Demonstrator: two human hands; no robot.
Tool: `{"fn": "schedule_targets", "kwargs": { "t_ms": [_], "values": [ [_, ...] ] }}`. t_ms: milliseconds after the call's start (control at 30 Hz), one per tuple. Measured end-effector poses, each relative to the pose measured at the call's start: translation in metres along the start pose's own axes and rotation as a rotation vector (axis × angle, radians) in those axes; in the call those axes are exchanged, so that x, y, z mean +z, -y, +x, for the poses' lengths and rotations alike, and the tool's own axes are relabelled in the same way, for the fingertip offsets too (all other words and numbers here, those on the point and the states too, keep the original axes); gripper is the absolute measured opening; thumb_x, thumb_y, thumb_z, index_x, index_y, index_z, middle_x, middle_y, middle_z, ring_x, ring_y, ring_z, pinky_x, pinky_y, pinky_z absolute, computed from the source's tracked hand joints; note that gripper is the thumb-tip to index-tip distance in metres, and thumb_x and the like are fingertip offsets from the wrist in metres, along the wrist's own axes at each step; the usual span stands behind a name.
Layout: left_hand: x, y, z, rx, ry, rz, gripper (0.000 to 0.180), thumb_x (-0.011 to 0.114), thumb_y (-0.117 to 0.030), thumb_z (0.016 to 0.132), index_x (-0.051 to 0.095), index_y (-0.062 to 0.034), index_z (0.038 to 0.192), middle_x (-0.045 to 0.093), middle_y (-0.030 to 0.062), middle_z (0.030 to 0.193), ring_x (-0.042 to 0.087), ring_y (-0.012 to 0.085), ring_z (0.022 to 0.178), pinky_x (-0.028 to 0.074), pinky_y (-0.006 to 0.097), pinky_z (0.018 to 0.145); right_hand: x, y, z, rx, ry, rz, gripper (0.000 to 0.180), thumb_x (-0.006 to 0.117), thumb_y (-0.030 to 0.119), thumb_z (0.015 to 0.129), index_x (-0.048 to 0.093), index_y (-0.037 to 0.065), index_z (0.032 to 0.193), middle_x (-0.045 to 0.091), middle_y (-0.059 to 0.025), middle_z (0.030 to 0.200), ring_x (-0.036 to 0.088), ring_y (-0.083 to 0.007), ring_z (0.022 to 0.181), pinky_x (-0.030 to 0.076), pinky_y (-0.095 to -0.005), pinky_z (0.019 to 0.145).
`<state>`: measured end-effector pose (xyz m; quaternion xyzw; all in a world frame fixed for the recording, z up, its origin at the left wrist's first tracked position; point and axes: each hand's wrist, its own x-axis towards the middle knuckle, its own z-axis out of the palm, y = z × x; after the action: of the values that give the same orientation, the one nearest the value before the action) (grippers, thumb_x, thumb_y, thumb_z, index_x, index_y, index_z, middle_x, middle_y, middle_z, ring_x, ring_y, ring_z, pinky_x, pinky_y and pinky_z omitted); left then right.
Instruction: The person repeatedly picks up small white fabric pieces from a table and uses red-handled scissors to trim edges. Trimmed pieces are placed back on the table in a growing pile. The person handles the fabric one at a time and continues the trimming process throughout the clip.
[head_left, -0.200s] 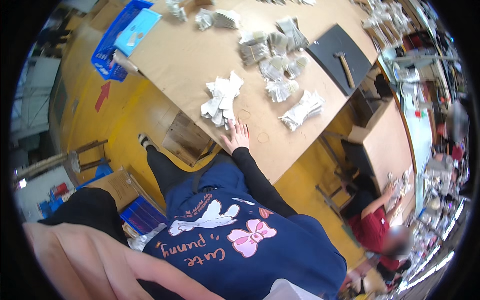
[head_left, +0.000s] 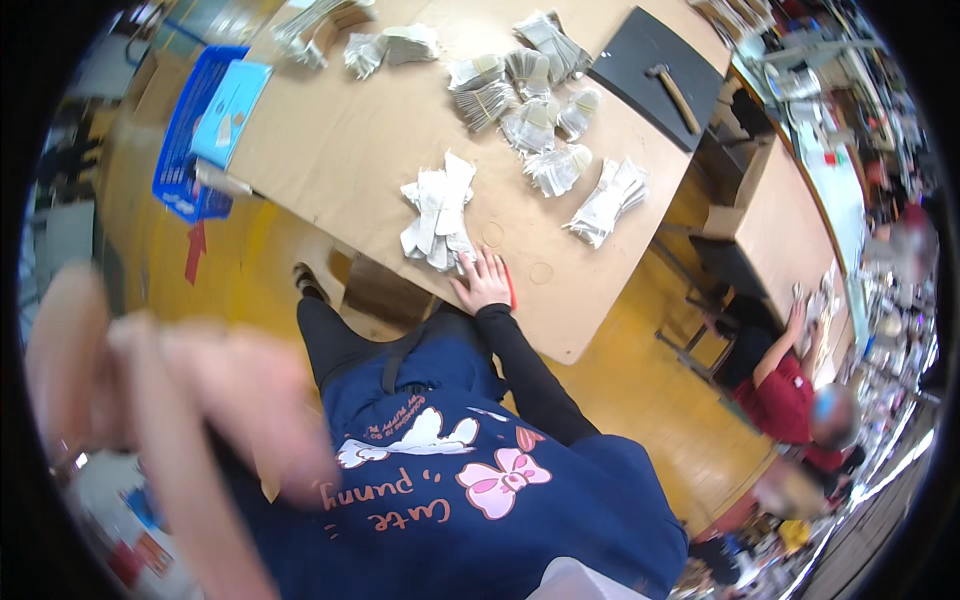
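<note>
My right hand (head_left: pixel 485 282) lies on the tan table near its front edge, fingers stretched out flat. Its fingertips reach the lower end of a loose pile of white flat cut pieces (head_left: pixel 438 215). A thin red strip (head_left: pixel 512 287) shows along the outer side of this hand; what it belongs to is hidden. Two thin rings like rubber bands, one (head_left: pixel 491 234) beyond the hand and one (head_left: pixel 541 273) to its right, lie on the table. My left hand (head_left: pixel 230 390) is raised close to the camera at left, smeared by motion, so its fingers cannot be read.
Several bundles of pale flat pieces (head_left: pixel 532 125) stand farther back, with another stack (head_left: pixel 608 203) at right. A hammer (head_left: pixel 675 98) rests on a black board (head_left: pixel 640 65). A blue basket (head_left: pixel 180 160) is beside the table's left edge. A person in red (head_left: pixel 780 400) works at another table.
My left hand has risen from the lower left and swung up in front of the camera, blurring. The right hand stays by the white pile. The whole view has shifted slightly.
</note>
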<state>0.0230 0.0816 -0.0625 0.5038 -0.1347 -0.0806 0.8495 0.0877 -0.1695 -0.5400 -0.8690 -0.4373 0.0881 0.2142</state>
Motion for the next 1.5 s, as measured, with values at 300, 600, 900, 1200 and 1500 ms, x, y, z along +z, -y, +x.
{"fn": "schedule_targets", "kwargs": {
  "t_ms": [300, 600, 900, 1200, 1500],
  "values": [
    [-0.276, 0.342, -0.086, -1.078, -0.725, 0.144, 0.047, 0.049, -0.048, 0.091, 0.053, -0.0111, 0.118, 0.066, 0.0054, 0.103, 0.063, 0.0165, 0.086, 0.048, 0.028, 0.066, -0.008, 0.008, -0.012, 0.006, -0.231, -0.084, 0.046, 0.060, 0.007, 0.071, 0.056, 0.012, 0.116, 0.053, -0.0115, 0.124, 0.052, -0.0258, 0.114, 0.037, -0.0417, 0.101],
    [-0.286, 0.443, -0.117, -0.678, -0.497, -0.215, 0.057, 0.055, -0.037, 0.092, 0.037, -0.0045, 0.135, 0.052, 0.0129, 0.128, 0.053, 0.0215, 0.114, 0.040, 0.035, 0.095, 0.040, 0.024, 0.049, 0.177, -0.714, 0.385, 0.041, 0.059, 0.008, 0.080, 0.054, 0.003, 0.120, 0.056, -0.0182, 0.120, 0.056, -0.0321, 0.107, 0.044, -0.0391, 0.093],
    [-0.284, 0.433, -0.099, -0.557, -0.388, 0.099, 0.050, 0.059, -0.032, 0.090, 0.048, 0.0022, 0.125, 0.059, 0.0095, 0.115, 0.058, 0.0157, 0.104, 0.048, 0.032, 0.087, 0.041, 0.082, 0.056, 0.143, -0.412, 0.444, 0.052, 0.069, 0.008, 0.069, 0.059, 0.010, 0.120, 0.053, -0.0271, 0.123, 0.058, -0.0371, 0.104, 0.047, -0.0371, 0.088],
    [-0.255, 0.423, -0.123, -0.301, -0.224, 0.110, 0.062, 0.075, -0.018, 0.077, 0.044, 0.0026, 0.126, 0.057, 0.0120, 0.118, 0.054, 0.0198, 0.110, 0.043, 0.035, 0.095, 0.043, 0.119, 0.014, -0.142, -0.605, 0.603, 0.049, 0.070, -0.001, 0.064, 0.059, 0.007, 0.111, 0.052, -0.0180, 0.106, 0.054, -0.0305, 0.095, 0.045, -0.0372, 0.083],
    [-0.251, 0.413, -0.135, -0.215, -0.065, 0.044, 0.059, 0.076, -0.028, 0.074, 0.052, -0.0006, 0.122, 0.061, 0.0095, 0.112, 0.058, 0.0212, 0.104, 0.045, 0.035, 0.092, 0.051, 0.117, 0.017, -0.155, -0.624, 0.720, 0.048, 0.072, 0.000, 0.066, 0.049, 0.004, 0.108, 0.055, -0.0126, 0.093, 0.055, -0.0220, 0.081, 0.044, -0.0308, 0.074]
  ]
}}
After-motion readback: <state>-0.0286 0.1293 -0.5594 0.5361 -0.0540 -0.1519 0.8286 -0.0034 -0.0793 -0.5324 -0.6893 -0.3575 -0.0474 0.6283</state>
